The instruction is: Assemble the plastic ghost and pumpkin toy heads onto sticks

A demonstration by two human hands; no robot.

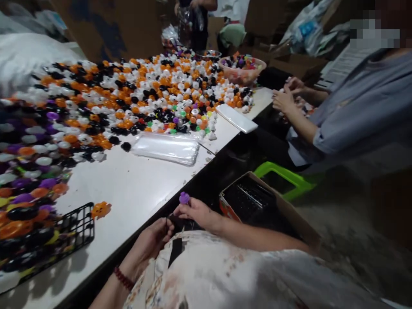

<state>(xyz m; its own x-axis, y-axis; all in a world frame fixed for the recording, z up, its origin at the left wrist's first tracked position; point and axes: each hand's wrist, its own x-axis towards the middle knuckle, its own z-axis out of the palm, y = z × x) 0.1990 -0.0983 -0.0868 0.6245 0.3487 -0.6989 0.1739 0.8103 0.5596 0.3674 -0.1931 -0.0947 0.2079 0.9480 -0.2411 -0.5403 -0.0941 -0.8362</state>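
Observation:
My right hand [200, 213] is closed on a small purple plastic toy [184, 198], which sticks up above the thumb and fingers. Close by on the left, my left hand [156, 235] has its fingers curled in a pinch. What it holds, if anything, is too small and dark to tell. Both hands are low in front of my body, just off the table's near edge. On the white table [122, 184], a black plastic basket [93, 221] brims with small toys, and an orange pumpkin-like toy [101, 210] touches its corner.
A big heap of small toys [144, 90] covers the table's far part. Stacks of clear bags [165, 148] and white bags [236, 118] lie along the edge. A box with black plastic [254, 201] stands right of my hands. A co-worker [360, 111] sits at right.

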